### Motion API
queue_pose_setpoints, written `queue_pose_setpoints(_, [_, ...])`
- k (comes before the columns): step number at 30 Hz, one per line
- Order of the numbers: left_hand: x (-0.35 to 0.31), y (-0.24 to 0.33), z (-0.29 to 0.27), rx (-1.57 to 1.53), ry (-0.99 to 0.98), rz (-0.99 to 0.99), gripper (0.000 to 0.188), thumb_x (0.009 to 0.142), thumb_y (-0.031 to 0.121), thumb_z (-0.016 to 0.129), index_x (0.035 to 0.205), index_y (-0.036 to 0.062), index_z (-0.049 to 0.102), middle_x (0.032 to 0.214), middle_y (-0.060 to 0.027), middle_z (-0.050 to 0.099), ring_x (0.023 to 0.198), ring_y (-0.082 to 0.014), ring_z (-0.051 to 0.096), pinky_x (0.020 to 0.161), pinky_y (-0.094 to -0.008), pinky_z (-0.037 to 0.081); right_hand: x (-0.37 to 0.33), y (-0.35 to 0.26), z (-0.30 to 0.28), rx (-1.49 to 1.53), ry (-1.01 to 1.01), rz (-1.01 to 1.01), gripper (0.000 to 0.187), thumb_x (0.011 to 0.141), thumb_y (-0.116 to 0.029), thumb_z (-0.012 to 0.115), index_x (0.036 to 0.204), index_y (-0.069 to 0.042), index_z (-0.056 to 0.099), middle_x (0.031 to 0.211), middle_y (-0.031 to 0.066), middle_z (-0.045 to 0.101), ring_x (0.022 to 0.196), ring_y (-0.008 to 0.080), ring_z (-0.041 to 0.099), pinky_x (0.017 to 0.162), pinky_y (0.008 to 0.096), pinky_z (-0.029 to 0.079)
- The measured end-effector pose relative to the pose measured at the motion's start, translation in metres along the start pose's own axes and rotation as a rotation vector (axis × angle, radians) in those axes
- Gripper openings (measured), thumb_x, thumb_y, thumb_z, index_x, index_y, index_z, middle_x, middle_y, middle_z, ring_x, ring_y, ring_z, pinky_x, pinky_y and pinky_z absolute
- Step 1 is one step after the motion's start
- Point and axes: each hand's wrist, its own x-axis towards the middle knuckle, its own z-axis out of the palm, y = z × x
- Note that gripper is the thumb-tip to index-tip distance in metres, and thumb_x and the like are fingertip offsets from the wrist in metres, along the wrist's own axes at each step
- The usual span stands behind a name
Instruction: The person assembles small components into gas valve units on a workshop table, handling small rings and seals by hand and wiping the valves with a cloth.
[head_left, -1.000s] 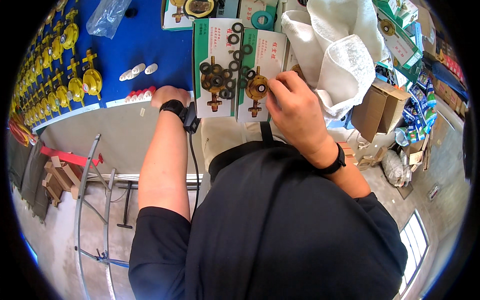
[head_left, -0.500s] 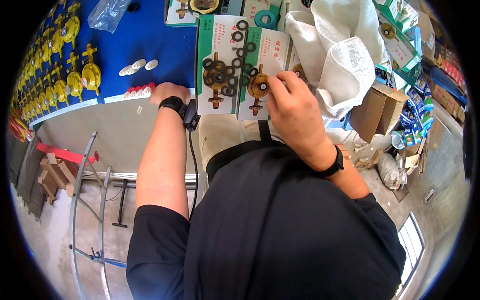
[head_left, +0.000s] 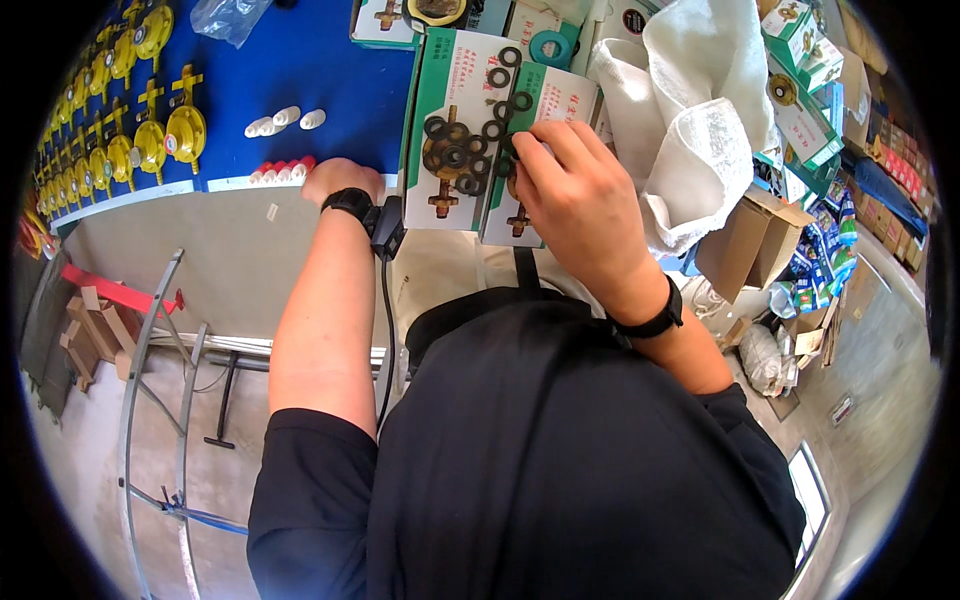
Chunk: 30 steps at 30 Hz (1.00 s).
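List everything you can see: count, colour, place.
Tabletop: one, blue, upper left
Regulators: many, yellow, tabletop's left
Plastic bag: one, clear, top left
Small pieces: several, white, mid tabletop
Two-tone pieces: several, red and white, tabletop's near edge
Printed boxes: at least two, white and green, top centre
Rubber rings: over ten, black, on the boxes
Roll: one, teal, beyond the rings
Cloth: white, right of boxes
Open carton: one, brown, right
Metal frame: one, grey, lower left
Cable: one, black, by left forearm
Wristbands: two, black, one per wrist
Shirt: one, black, lower centre
Left hand: one, bare, beside the two-tone pieces
Right hand: one, bare, over the boxes
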Motion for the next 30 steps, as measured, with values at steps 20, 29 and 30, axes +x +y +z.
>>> queue_pose_setpoints(20, [0.026,0.017,0.032,-1.408,-0.125,-0.721,0.045,0.099,0.019,0.057,0.142,0.006,0.049,0.139,-0.0127,0.064,0.12,-0.0269,0.067,0.101,-0.0365,0.056,0.014,-0.011,0.001,0.098,-0.02,0.116,0.011,0.084,-0.003,0.068,0.093,0.0,0.064,0.095,0.0142,0.059,0.092,0.0329,0.064,0.081,0.0409,0.056])
queue_pose_setpoints(29, [0.031,0.015,0.036,-1.43,-0.166,-0.708,0.047,0.098,0.017,0.058,0.143,0.0056,0.046,0.142,-0.0133,0.062,0.121,-0.0267,0.067,0.103,-0.0349,0.055,0.01,-0.009,-0.004,0.059,-0.087,0.072,0.014,0.081,0.0,0.066,0.095,0.001,0.064,0.097,0.0147,0.058,0.095,0.0339,0.063,0.084,0.0409,0.055])
queue_pose_setpoints(30, [0.028,0.016,0.033,-1.407,-0.165,-0.7,0.047,0.098,0.017,0.058,0.143,0.0056,0.046,0.142,-0.0133,0.062,0.122,-0.0265,0.067,0.103,-0.0349,0.055,0.009,-0.009,-0.005,0.069,-0.095,0.079,0.015,0.081,0.0,0.066,0.096,0.001,0.064,0.098,0.0146,0.058,0.094,0.0339,0.063,0.084,0.0408,0.055])
